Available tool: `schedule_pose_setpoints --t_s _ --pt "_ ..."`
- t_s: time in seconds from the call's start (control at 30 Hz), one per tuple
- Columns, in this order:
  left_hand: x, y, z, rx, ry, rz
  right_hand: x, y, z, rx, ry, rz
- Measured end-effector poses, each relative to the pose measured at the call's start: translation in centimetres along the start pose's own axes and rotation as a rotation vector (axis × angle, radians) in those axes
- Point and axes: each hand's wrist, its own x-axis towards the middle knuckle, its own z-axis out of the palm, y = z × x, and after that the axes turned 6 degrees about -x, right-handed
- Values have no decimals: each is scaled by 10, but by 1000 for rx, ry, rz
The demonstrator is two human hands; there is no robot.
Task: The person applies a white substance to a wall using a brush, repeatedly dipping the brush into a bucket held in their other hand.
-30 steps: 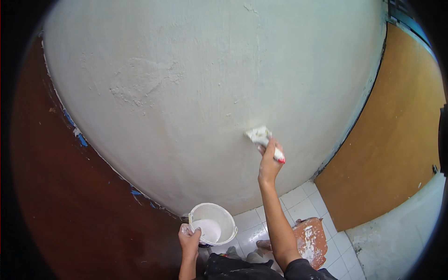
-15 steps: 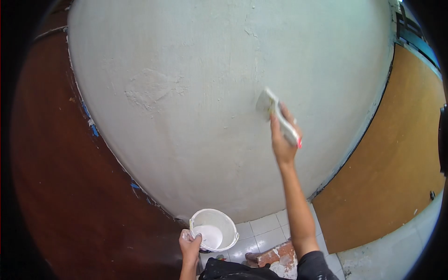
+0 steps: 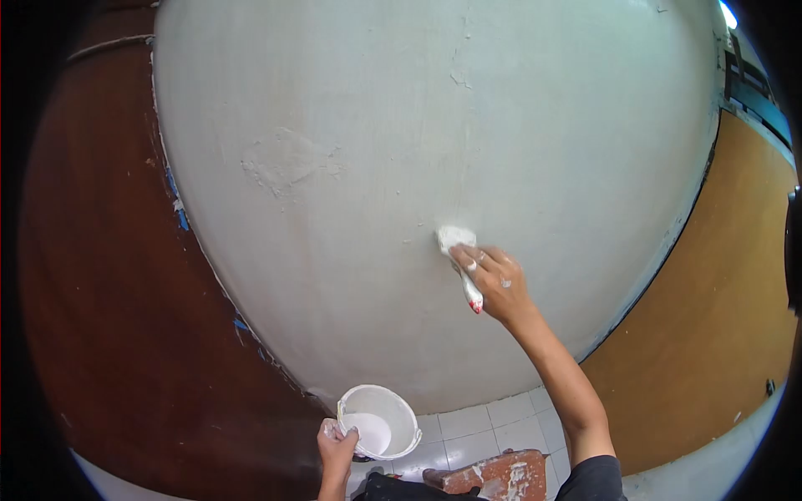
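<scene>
My right hand [image 3: 494,280] is closed round a paintbrush [image 3: 470,288] with a white handle and a red tip. The bristles, coated in white, press against the pale wall [image 3: 351,275] a little below its middle. White smears mark the fingers. Low down, my left hand [image 3: 336,447] grips the rim of a white bucket [image 3: 403,417], which is tilted and holds white paint [image 3: 368,432] pooled on its left side.
A dark brown panel [image 3: 109,292] borders the wall on the left, and a tan panel [image 3: 702,317] on the right. Below me are white floor tiles [image 3: 468,422] and a paint-spattered reddish-brown stool or block [image 3: 501,476]. Rough peeling patches [image 3: 288,163] show on the wall.
My right hand has moved down and slightly left with the paintbrush, and has turned so its back shows. The view has shifted a little; my left hand still holds the bucket.
</scene>
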Motion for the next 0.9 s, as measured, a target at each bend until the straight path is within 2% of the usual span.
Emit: schedule_pose_setpoints --t_s 0.1,0.23,0.37,0.43,0.47,0.5,0.6,0.7,0.73,0.8,0.87,0.9 --pt "3 0 -1 -30 -1 6 11 9 -8 60 -65 10" --pt "-4 4 3 -34 -13 -3 108 56 -53 -84 133 18" --pt "2 -5 -9 -46 -7 -16 157 51 -56 -76 258 -25" --pt "-3 -3 -9 -50 18 -32 122 33 -44 -142 115 -90" --pt "-4 -2 -8 -55 29 -36 97 29 -24 -123 192 -178" --pt "-5 -3 -12 -36 34 -30 68 22 -2 -94 167 -212" --pt "-8 -3 -16 -31 55 -34 3 -15 16 54 -39 -113" --pt "-13 8 -11 -68 68 -38 -6 -3 9 163 -138 -76" --pt "-15 6 -13 -55 62 -21 8 11 -3 149 -73 -98" --pt "-15 0 -17 -37 55 -16 47 36 -22 35 20 -14" --pt "-14 -5 -20 -31 54 -29 95 45 -52 10 208 -21" --pt "-13 -4 -18 -38 57 -26 104 47 -54 -23 235 -9"
